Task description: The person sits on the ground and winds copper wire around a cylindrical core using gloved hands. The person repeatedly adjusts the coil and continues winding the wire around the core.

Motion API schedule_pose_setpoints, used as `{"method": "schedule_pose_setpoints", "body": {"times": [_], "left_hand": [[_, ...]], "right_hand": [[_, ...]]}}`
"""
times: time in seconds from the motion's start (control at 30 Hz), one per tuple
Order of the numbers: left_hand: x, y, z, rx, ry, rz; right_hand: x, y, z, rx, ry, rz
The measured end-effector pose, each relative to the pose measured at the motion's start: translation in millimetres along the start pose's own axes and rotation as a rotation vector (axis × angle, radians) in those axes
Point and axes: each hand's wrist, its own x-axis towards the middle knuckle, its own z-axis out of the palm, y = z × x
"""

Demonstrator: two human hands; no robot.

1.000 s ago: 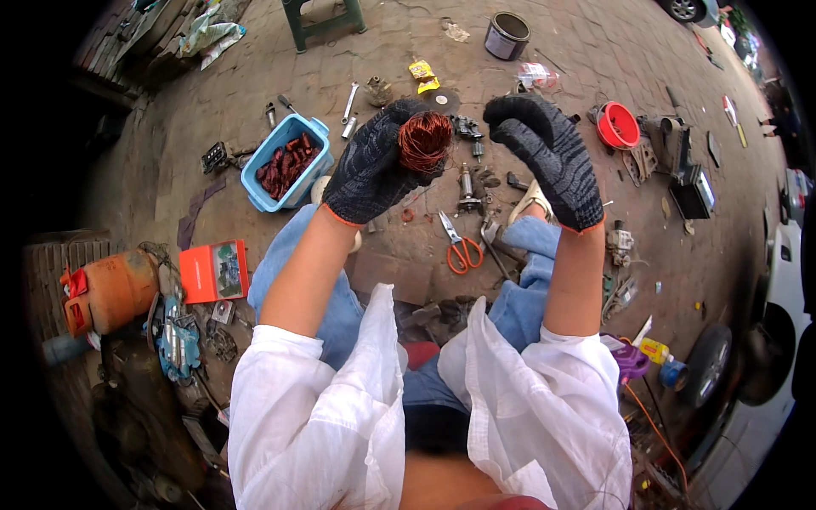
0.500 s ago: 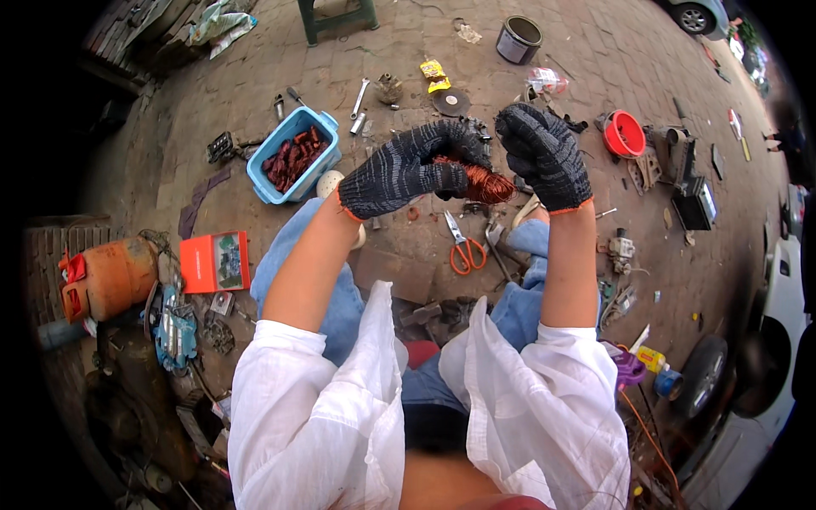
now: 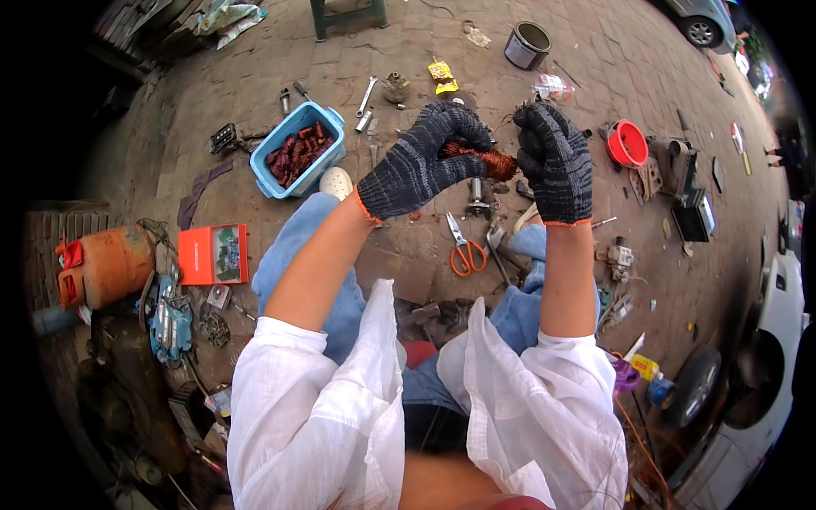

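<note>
My left hand (image 3: 425, 157), in a dark knitted glove with an orange cuff, is closed round a bundle of copper wire (image 3: 500, 165). The bundle's loose reddish end sticks out toward my right hand (image 3: 554, 161), gloved alike. That hand's fingers are pinched together just beyond the bundle; a thin strand may lie between them, too fine to make out. Below on the ground lie orange-handled scissors (image 3: 463, 246). A metal cylindrical part (image 3: 478, 200) stands under the bundle. To the left, a blue plastic basin (image 3: 337, 127) holds several dark reddish copper pieces (image 3: 297, 155).
A red bowl (image 3: 626, 143) and a black box-shaped part (image 3: 695, 210) lie to the right. At the far side are a metal can (image 3: 527, 46), a plastic bottle (image 3: 552, 87) and a wrench (image 3: 366, 96). An orange gas cylinder (image 3: 106, 263) and red box (image 3: 212, 254) lie left.
My left hand has turned and shifted slightly right with the wire bundle, whose end now looks more sideways. My right hand stays pinched beside it, a little differently angled.
</note>
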Motion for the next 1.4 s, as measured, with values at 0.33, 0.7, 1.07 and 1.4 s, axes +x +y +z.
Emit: {"method": "schedule_pose_setpoints", "body": {"times": [0.33, 0.7, 1.07, 1.4], "left_hand": [[-3, -4, 18, -0.133, 0.105, -0.309], [0, 6, 12, -0.358, -0.038, -0.458], [0, 7, 4, -0.724, -0.169, -0.647], [0, 2, 17, -0.370, -0.069, -0.563]], "right_hand": [[-7, -15, 20, 0.385, 0.242, 0.059], [-11, -14, 23, 0.252, 0.169, -0.081], [-12, -30, 21, 0.340, 0.099, -0.023], [-5, -11, 12, 0.102, 0.065, -0.220]]}}
